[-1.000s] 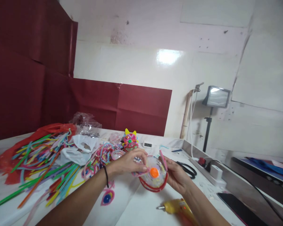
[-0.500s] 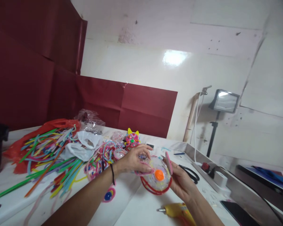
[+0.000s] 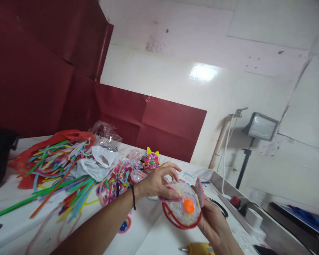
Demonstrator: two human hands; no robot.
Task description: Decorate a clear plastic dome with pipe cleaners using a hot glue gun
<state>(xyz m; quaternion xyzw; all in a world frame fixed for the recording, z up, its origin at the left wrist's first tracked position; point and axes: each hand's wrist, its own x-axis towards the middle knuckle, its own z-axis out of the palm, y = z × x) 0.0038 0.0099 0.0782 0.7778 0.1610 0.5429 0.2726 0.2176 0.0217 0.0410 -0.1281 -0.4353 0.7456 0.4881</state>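
A clear, rounded plastic craft piece (image 3: 178, 213) with an orange knob on its front and red fuzzy strips along its lower edge is held above the white table. My right hand (image 3: 214, 217) grips it from the right side, beside an upright pink flap (image 3: 200, 191). My left hand (image 3: 158, 182) presses a pink-edged piece (image 3: 170, 199) with the thumb against the craft's left side; its other fingers curl above. Below lies a yellow glue gun (image 3: 200, 249), cut off by the frame edge. A round eye-patterned piece (image 3: 124, 225) lies partly behind my left forearm.
Bundles of coloured pipe cleaners (image 3: 77, 194) and a red bag (image 3: 23, 166) cover the left. A yellow-eared decorated figure (image 3: 151, 161) stands behind my left hand. A lamp (image 3: 263, 125), power strip (image 3: 257, 232) and black phone-like object (image 3: 264, 250) are at right.
The view has tilted and shifted, so the scene sits differently and the glue gun is lower in frame. Both hands still hold the craft, now turned slightly.
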